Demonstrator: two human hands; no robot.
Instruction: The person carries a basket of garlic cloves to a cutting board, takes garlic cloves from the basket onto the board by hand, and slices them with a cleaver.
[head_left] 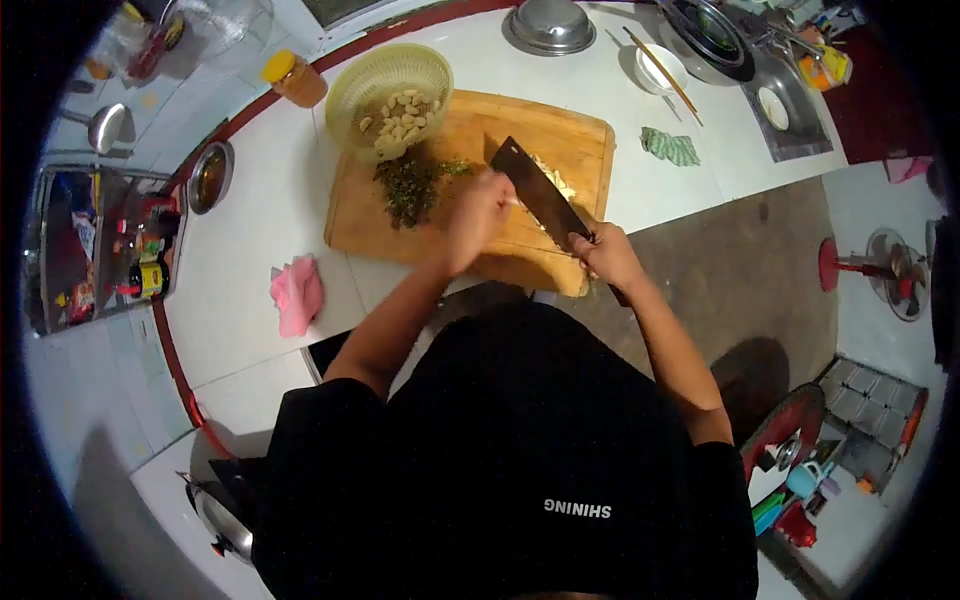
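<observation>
My right hand [610, 256] grips the handle of a dark cleaver [543, 192], whose broad blade slants across the wooden cutting board [540, 113]. Pale chopped pieces [556, 180], which look like garlic, lie along the blade's far side and are partly hidden by it. Close to the near side of the blade is my left hand [480, 212], slightly blurred, with its fingers curled together; what they hold, if anything, does not show. Left of that hand sits a pile of chopped green herbs [405, 192]. A yellow plastic basket [437, 68] with whole pale cloves [405, 115] overlaps the board's far left corner.
A jar with a yellow lid [295, 80] and a metal bowl [211, 178] stand to the left. Nearer lies a pink cloth [297, 296]. On the right are a green cloth [670, 147], a white bowl [660, 70] with chopsticks across it, and a sink [805, 138].
</observation>
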